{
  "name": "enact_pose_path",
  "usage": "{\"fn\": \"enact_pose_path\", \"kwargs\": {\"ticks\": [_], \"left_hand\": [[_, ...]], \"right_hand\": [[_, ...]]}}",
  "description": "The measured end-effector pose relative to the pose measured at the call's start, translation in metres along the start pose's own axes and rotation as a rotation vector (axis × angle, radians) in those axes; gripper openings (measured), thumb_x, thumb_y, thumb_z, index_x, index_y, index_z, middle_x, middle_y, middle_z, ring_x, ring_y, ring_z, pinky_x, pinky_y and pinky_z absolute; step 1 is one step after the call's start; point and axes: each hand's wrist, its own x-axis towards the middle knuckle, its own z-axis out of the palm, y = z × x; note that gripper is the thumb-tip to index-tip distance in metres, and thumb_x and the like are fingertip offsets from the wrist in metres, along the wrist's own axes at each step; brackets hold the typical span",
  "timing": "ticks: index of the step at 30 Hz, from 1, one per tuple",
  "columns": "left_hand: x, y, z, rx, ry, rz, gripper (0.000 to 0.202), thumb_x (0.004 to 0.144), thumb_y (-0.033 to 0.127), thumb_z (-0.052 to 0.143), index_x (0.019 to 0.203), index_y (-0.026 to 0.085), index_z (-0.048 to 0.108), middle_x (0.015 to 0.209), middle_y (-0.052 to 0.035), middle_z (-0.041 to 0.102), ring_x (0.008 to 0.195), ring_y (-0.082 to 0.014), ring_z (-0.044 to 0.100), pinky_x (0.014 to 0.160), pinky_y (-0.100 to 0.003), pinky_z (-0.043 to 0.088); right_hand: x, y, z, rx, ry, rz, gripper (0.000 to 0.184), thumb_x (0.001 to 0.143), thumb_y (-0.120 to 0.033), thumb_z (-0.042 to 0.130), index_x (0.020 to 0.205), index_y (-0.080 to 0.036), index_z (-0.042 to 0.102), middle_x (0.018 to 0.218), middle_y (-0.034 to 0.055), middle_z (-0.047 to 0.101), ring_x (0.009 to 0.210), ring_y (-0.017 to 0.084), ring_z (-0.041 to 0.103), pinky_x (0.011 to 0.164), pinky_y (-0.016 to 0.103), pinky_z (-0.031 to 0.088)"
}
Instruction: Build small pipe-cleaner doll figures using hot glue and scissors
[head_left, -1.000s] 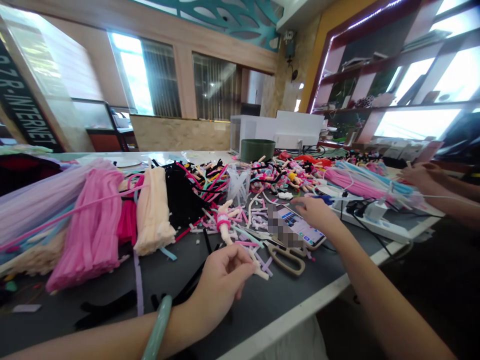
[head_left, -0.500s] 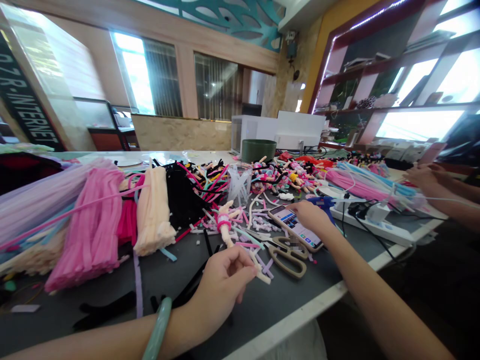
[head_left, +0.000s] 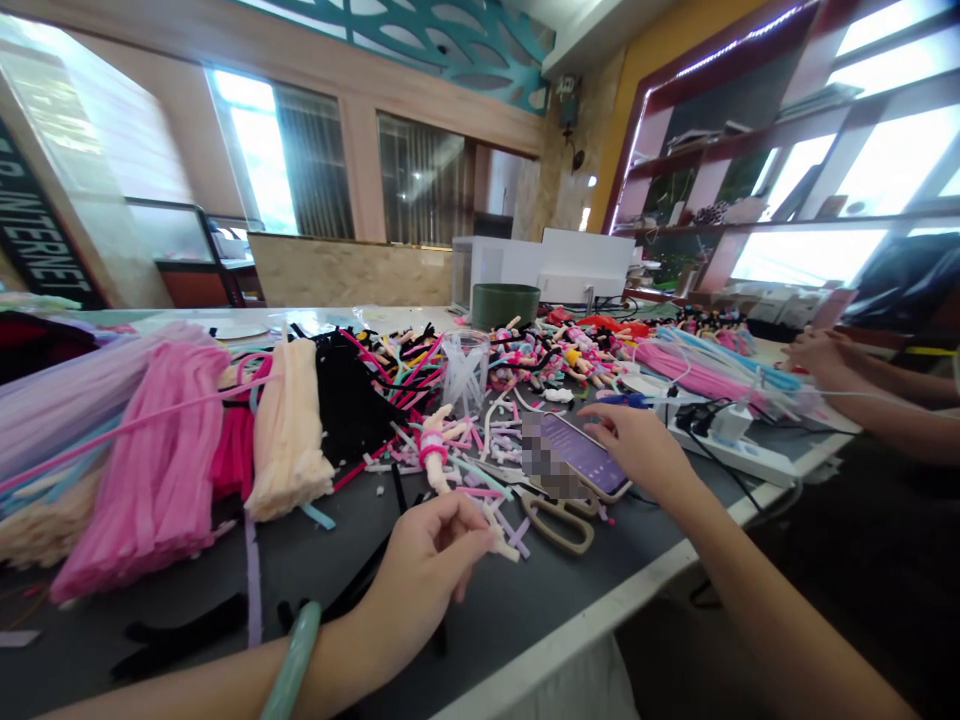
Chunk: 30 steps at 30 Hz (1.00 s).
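Observation:
My left hand, a green bangle on its wrist, is closed with thumb and fingers around the lower part of a pipe-cleaner doll. The doll is cream with a pink band round its middle and stands up above my knuckles. A cream end pokes out past my fingertips. Over the phone, my right hand has its fingers loosely bent and apart, holding nothing; whether a fingertip touches the screen I cannot tell. Scissors with beige handles lie between the phone and my left hand.
Pink and cream pipe-cleaner bundles lie to the left, beside black ones. Behind are a clear cup and heaped small dolls. A power strip with cables sits right. Another person's hands are at far right.
The phone's screen has switched from a bright page with icons to a purple one. My right hand has drawn slightly back from the screen. The left hand keeps its hold; the view has shifted a little.

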Motion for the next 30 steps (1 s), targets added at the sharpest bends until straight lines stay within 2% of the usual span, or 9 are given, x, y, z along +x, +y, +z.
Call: {"fn": "enact_pose_path", "kwargs": {"ticks": [2, 6, 9, 12, 16, 21, 30], "left_hand": [[0.001, 0.0, 0.0, 0.01, 0.0, 0.011, 0.017, 0.075, 0.028, 0.058, 0.067, 0.015, 0.051, 0.04, 0.0092, 0.04, 0.036, -0.0037, 0.035, 0.04, -0.016, 0.026], [0.001, 0.001, 0.0, 0.03, 0.035, 0.022, 0.02, 0.075, 0.032, 0.06, 0.069, 0.014, 0.053, 0.04, 0.0094, 0.04, 0.035, -0.0039, 0.034, 0.04, -0.017, 0.026], [0.001, 0.002, 0.0, 0.017, 0.062, 0.032, 0.022, 0.075, 0.034, 0.06, 0.07, 0.015, 0.052, 0.041, 0.0093, 0.041, 0.035, -0.0042, 0.034, 0.04, -0.017, 0.025], [0.002, 0.002, -0.001, 0.02, 0.059, 0.042, 0.021, 0.076, 0.034, 0.059, 0.073, 0.015, 0.053, 0.041, 0.0092, 0.042, 0.035, -0.0045, 0.034, 0.04, -0.017, 0.026], [0.002, 0.001, -0.002, 0.022, 0.06, 0.055, 0.02, 0.077, 0.034, 0.059, 0.075, 0.015, 0.054, 0.043, 0.0091, 0.042, 0.036, -0.0051, 0.036, 0.04, -0.018, 0.027], [0.002, 0.001, -0.002, 0.044, 0.039, 0.05, 0.018, 0.08, 0.032, 0.055, 0.073, 0.015, 0.052, 0.041, 0.0093, 0.04, 0.036, -0.005, 0.035, 0.04, -0.017, 0.027], [0.0, -0.004, -0.004, 0.032, 0.021, 0.101, 0.019, 0.081, 0.032, 0.056, 0.074, 0.015, 0.052, 0.046, 0.0093, 0.04, 0.038, -0.0046, 0.037, 0.041, -0.017, 0.029]], "right_hand": [[-0.013, -0.008, -0.006, 0.075, -0.031, -0.07, 0.023, 0.085, -0.032, 0.051, 0.1, -0.026, 0.067, 0.075, 0.0002, 0.068, 0.066, 0.015, 0.059, 0.062, 0.025, 0.04], [-0.038, -0.036, -0.012, 0.378, -0.127, -0.253, 0.022, 0.082, -0.04, 0.058, 0.093, -0.024, 0.068, 0.062, -0.0025, 0.06, 0.054, 0.011, 0.052, 0.053, 0.022, 0.038], [-0.053, -0.057, -0.011, 0.533, -0.147, -0.432, 0.027, 0.078, -0.043, 0.064, 0.097, -0.023, 0.066, 0.069, -0.002, 0.058, 0.055, 0.01, 0.049, 0.052, 0.021, 0.039], [-0.063, -0.071, -0.005, 0.591, -0.147, -0.561, 0.041, 0.073, -0.044, 0.069, 0.108, -0.025, 0.061, 0.079, -0.0014, 0.058, 0.056, 0.008, 0.048, 0.054, 0.021, 0.04], [-0.068, -0.077, 0.005, 0.517, -0.085, -0.606, 0.047, 0.072, -0.041, 0.071, 0.114, -0.026, 0.056, 0.088, 0.0007, 0.057, 0.06, 0.01, 0.05, 0.057, 0.023, 0.041], [-0.066, -0.075, 0.012, 0.466, -0.042, -0.615, 0.04, 0.075, -0.033, 0.07, 0.112, -0.026, 0.056, 0.092, 0.0008, 0.057, 0.06, 0.009, 0.05, 0.058, 0.022, 0.042], [-0.061, -0.069, 0.013, 0.434, 0.01, -0.688, 0.027, 0.08, -0.033, 0.064, 0.105, -0.023, 0.059, 0.091, 0.0021, 0.058, 0.058, 0.008, 0.05, 0.058, 0.022, 0.043]]}}
